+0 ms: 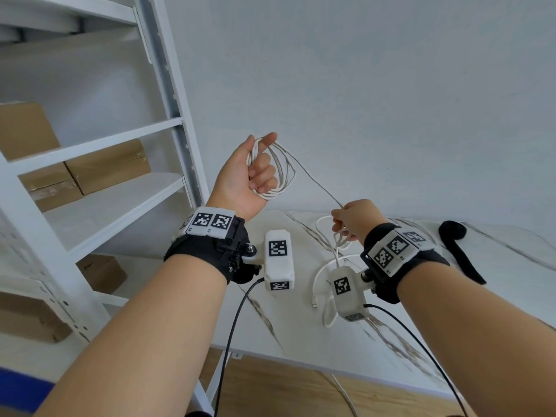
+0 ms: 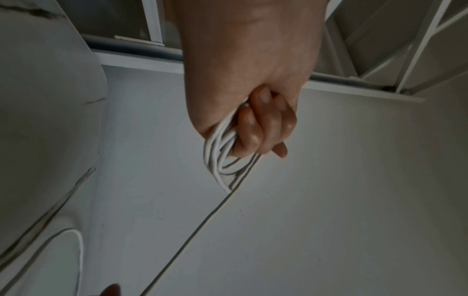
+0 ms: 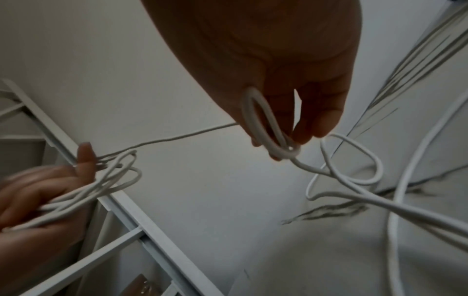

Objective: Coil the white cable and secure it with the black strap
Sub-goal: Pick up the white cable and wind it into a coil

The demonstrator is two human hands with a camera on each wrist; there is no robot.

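My left hand (image 1: 255, 173) is raised above the table, its fingers (image 2: 263, 130) curled round several loops of the white cable (image 1: 281, 173). One strand runs taut from that coil down to my right hand (image 1: 346, 224), which pinches the cable (image 3: 263, 128) between thumb and fingers just above the tabletop. Below the right hand the loose cable (image 1: 323, 269) lies in curves on the table, its plug end (image 1: 314, 305) near the right wrist camera. The black strap (image 1: 457, 251) lies on the table to the right, partly rolled, touched by neither hand.
The marble-patterned white table (image 1: 301, 332) stands against a plain wall. A white metal shelf unit (image 1: 126, 182) with brown cardboard boxes (image 1: 108, 164) stands close on the left. Black leads from the wrist cameras (image 1: 234, 326) hang over the table's front edge above a wooden floor.
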